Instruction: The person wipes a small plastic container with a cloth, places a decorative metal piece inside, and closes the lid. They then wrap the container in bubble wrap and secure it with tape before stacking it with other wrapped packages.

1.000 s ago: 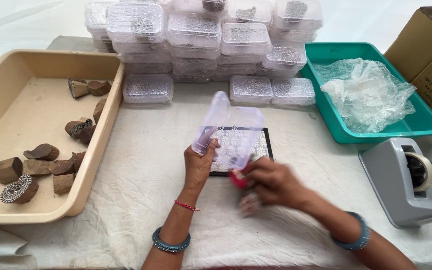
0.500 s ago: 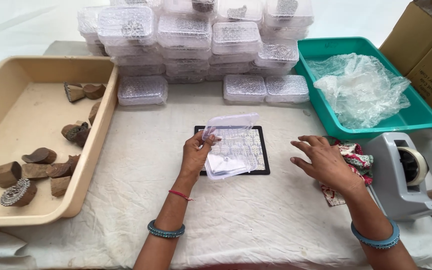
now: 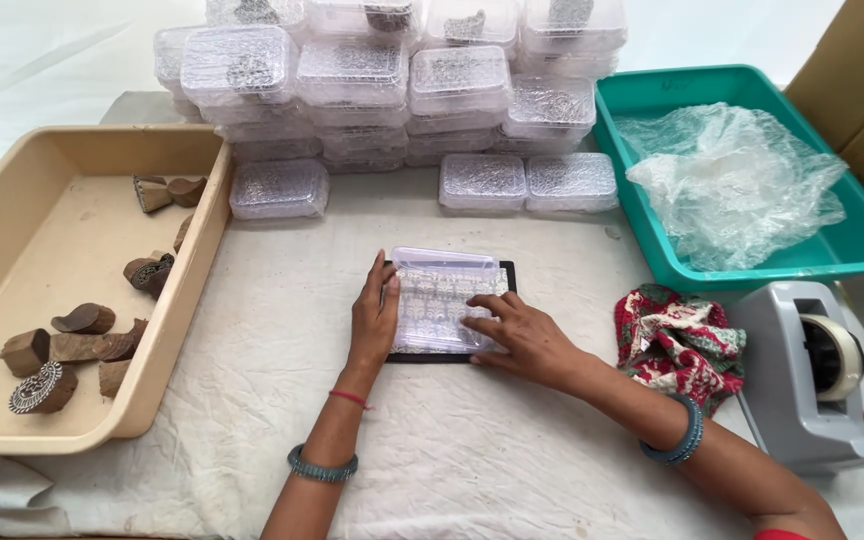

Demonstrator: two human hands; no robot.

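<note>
We press the left hand (image 3: pixel 375 318) flat, fingers together, on the left end of a clear box (image 3: pixel 442 300); the right hand (image 3: pixel 517 335) lies open, fingers spread, on its lid. Neither hand grips. The box sits on a black pad (image 3: pixel 452 352) at the middle of the cloth (image 3: pixel 452 450).

Status, by our judgement: lid seated, box not yet stacked. Filled boxes (image 3: pixel 392 85) are piled along the far edge; at least fifteen show, and three lie singly in front. The tan tray (image 3: pixel 72 400) at the left edge holds about ten wooden blocks (image 3: pixel 47 385). One green tray (image 3: pixel 652 95) at the right edge holds plastic wrap (image 3: pixel 732 185). One rag (image 3: pixel 677 340) and one tape dispenser (image 3: pixel 802 380) lie right.
</note>
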